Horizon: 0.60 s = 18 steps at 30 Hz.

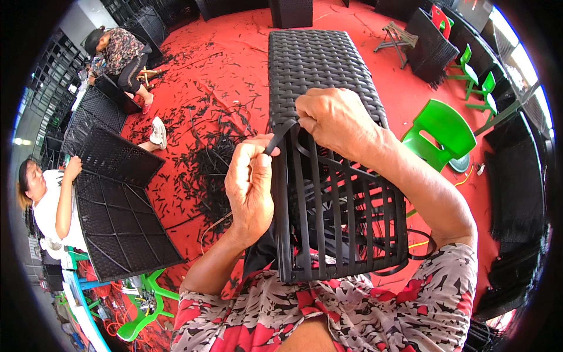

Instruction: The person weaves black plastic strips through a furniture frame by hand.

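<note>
Apparently mid-weave, along the side edge

Nearest the centre, two bare hands share one strip. The left hand (251, 188), towards 9 o'clock, pinches a flat black strip (279, 137) between thumb and fingers; the right hand (337, 120), between 1 and 2, has its fingertips closed on it too, so each grip is taken. Beneath them, one black woven piece (322, 70) runs from 12 to 5 o'clock, densely covered far off, open lattice near. The step looks like working the strip round the edge; the next move seems to call for even tension and no twist.

Further out, one heap of loose strips (220, 154) lies between 9 and 10 on the red floor (404, 94). Green chairs number four: one between 7 and 8 (134, 326), a large one (448, 129) between 2 and 3, two small ones (489, 83) at 2. Two co-workers sit at 9 (56, 199) and 10 (126, 56). Farthest, between 1 and 2, are one folding stool (402, 36) and one red chair (437, 16).
</note>
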Motion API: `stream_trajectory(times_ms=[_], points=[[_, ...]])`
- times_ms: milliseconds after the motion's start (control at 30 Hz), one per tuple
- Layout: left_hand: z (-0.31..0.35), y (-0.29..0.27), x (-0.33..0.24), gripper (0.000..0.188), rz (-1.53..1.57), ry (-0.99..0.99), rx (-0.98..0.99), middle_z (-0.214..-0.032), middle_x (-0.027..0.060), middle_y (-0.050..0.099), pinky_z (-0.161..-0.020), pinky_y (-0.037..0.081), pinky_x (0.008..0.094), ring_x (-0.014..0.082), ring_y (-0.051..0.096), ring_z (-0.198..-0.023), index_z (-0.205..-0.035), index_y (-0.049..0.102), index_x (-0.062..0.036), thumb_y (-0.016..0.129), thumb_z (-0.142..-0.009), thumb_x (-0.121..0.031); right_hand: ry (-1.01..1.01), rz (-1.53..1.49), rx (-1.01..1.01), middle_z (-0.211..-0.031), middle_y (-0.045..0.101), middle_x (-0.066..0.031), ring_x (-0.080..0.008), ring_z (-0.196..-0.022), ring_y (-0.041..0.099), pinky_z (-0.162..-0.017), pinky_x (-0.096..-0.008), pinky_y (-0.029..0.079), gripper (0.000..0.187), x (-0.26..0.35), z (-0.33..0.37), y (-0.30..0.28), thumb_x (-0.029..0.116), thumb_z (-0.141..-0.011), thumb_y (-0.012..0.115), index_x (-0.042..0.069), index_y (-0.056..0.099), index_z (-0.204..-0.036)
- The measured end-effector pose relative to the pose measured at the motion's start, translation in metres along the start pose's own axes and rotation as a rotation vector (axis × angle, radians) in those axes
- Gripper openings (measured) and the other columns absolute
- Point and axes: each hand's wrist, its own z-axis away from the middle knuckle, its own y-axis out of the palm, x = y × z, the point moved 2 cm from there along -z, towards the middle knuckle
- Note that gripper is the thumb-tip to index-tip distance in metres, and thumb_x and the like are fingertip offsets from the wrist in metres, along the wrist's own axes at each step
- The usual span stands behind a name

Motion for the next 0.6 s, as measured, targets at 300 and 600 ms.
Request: stream_trajectory(times_ms=[300,600], points=[[-0.051,-0.036,-0.030,0.013,-0.047,0.225,0.301,-0.073,0.0033,0.054,-0.062,0.041,0.0263,0.0118,0.050,-0.066,-0.087,0.055,-0.0011,0.057,-0.091,-0.013,0.101,-0.695,0.227,-0.064,0.059,-0.0105,-0.0191,-0.059,0.059,-0.057,-0.0333,0.046,0.020,0.050,-0.005,-0.038,0.017,-0.090,0.058,-0.003,0.063,-0.087],[-0.014,-0.012,0.008,0.043,-0.286,-0.157,0.276,-0.064,0.0001,0.045,-0.050,0.039,0.0256,0.0073,0.044,-0.057,-0.083,0.044,-0.0061,0.079,-0.074,-0.029,0.511,-0.541,0.280,-0.058,0.057,-0.0045,-0.0093,-0.050,0.053,-0.048,-0.0261,0.043,0.013,0.038,0.014,-0.043,0.011,-0.085,0.059,-0.002,0.060,-0.084]])
